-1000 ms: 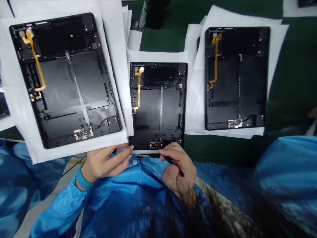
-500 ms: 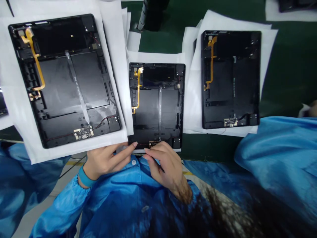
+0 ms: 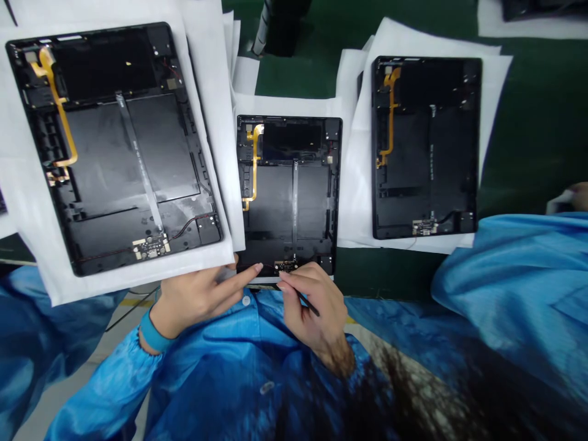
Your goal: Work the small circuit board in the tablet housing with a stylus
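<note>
In front of me lies a black tablet back housing (image 3: 271, 193) with a gold flex cable (image 3: 255, 165), a grey ribbon cable (image 3: 295, 202) and a small circuit board (image 3: 285, 266) near its lower edge. My right hand (image 3: 315, 300) pinches a slim black stick-like tool (image 3: 307, 302) beside that board; the tool's working tip is hidden by the fingers. My left hand (image 3: 202, 297) reaches in from the left with fingers stretched out, one fingertip at the housing's lower edge by a thin wire. Its thumb side is partly hidden under white paper.
A larger-looking housing (image 3: 114, 159) rests on white sheets (image 3: 209, 122) at left, overhanging the middle one's side. Another housing (image 3: 425, 153) lies on white sheets at right. A blue-sleeved co-worker's arm (image 3: 514, 263) is at right. A dark post (image 3: 282, 27) stands at the back.
My left fingertip has moved right along the housing's lower edge. My right hand has shifted slightly right, uncovering more of the circuit board, and more of the black tool shows.
</note>
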Demonstrator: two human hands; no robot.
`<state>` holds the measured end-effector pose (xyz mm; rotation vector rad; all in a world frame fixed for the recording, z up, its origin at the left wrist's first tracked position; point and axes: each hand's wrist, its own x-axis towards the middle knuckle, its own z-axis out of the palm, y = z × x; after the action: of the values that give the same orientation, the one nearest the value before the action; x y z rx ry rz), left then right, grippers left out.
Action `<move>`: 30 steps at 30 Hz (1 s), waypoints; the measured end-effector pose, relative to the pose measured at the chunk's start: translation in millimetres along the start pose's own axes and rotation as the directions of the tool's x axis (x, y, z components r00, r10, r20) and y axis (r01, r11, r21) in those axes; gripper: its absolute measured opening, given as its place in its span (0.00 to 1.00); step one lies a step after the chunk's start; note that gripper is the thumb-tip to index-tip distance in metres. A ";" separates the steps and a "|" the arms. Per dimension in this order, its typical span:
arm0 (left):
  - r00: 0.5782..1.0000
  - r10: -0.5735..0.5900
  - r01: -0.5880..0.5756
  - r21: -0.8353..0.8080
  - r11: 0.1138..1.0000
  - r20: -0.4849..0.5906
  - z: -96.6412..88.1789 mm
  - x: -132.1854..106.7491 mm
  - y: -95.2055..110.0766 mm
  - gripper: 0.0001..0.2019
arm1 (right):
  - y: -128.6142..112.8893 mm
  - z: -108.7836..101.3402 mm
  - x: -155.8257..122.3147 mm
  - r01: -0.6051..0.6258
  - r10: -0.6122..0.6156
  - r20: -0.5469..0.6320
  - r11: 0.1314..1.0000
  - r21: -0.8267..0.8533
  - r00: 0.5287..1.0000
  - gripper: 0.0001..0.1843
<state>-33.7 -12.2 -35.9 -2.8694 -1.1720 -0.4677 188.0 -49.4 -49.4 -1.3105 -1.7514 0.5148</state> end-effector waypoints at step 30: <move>0.985 -0.040 0.038 0.018 0.999 0.165 1.0 -6.2 4.3 0.32 | 0.9 1.6 -5.0 0.020 -0.024 -0.020 0.987 -0.160 1.000 0.14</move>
<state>-34.6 -19.4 -38.1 -2.9252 -1.2502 -0.2225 187.5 -53.4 -52.9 -1.4004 -1.8169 0.3519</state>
